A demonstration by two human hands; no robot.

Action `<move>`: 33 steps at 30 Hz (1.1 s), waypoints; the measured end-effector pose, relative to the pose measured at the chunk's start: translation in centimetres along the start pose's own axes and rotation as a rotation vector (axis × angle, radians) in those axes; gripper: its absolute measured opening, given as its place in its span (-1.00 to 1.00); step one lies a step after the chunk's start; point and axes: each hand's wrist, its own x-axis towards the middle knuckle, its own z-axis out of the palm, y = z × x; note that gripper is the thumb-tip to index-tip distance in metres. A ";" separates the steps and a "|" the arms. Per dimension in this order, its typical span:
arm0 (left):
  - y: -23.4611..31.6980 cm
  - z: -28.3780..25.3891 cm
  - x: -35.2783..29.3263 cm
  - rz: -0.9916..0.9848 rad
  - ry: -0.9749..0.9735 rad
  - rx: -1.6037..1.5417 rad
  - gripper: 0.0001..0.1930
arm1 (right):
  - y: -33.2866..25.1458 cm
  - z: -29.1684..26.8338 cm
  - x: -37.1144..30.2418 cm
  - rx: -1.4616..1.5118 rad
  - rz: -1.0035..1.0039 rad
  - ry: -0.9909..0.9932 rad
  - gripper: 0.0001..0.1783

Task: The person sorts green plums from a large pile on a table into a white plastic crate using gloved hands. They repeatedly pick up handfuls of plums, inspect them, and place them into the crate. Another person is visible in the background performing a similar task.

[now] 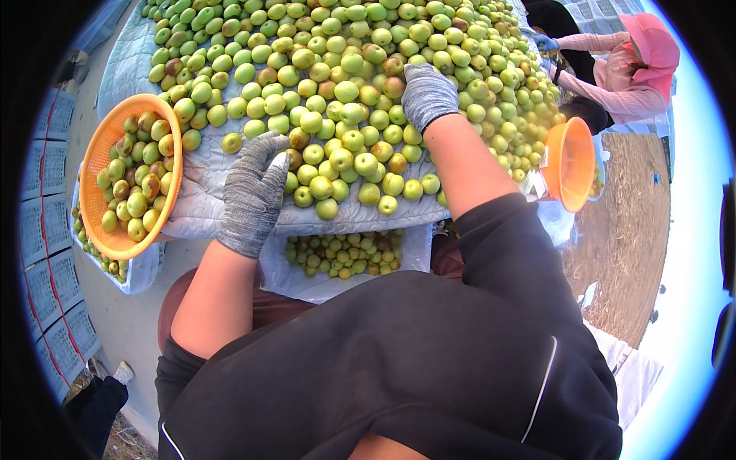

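A large heap of green jujubes [341,90], some with brown patches, covers a pale quilted cloth [199,203] on the table before me. My left hand [257,192], in a grey knit glove, hovers by the near left edge of the heap. Its fingers bend toward the fruit with the thumb apart, and I see nothing held. Farther off, my right hand [431,98], gloved alike, reaches into the heap with curled fingers. A brown-tinged jujube [393,87] lies beside it. What its fingertips grip, if anything, is hidden.
At left stands an orange basket [90,201] of browned jujubes; at right, an orange basket [569,165]. Below the table edge is a lined container [303,285] of jujubes. A co-worker in a pink hat [652,54] sits at right. Strapped boxes [50,230] line the left.
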 end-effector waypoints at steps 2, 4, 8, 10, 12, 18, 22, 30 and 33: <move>0.0 0.1 0.0 -0.002 -0.004 -0.036 -0.73 | 0.1 0.5 0.2 0.064 0.002 0.062 -0.59; 0.0 0.0 -0.1 0.000 -0.004 -0.040 -0.73 | 0.8 0.5 0.1 0.254 -0.067 0.036 -0.66; 0.0 -0.4 -0.4 -0.007 -0.001 -0.047 -0.74 | 4.6 -0.9 -2.3 0.680 -0.069 0.160 -0.74; 0.0 -0.9 -0.6 -0.027 0.009 -0.074 -0.75 | 8.3 -2.2 -6.0 0.957 -0.056 0.110 -0.74; -0.1 -1.4 -0.7 -0.025 0.018 -0.102 -0.75 | 13.5 -3.7 -11.2 1.028 0.009 0.042 -0.73; -0.8 -2.4 -0.9 -0.084 -0.005 -0.148 -0.74 | 26.2 -8.6 -22.4 -0.163 0.395 -0.720 -0.58; -0.4 -2.0 -1.1 -0.111 -0.041 -0.115 -0.74 | 19.9 -8.8 -17.9 0.130 0.290 -0.440 -0.67; -0.3 -1.8 -0.8 -0.114 0.021 0.028 -0.70 | -1.5 -1.8 1.0 0.504 -0.038 0.104 -0.46; -1.2 -1.9 -0.4 0.115 0.164 0.357 -0.66 | -4.4 0.0 0.2 0.417 -0.192 0.209 -0.42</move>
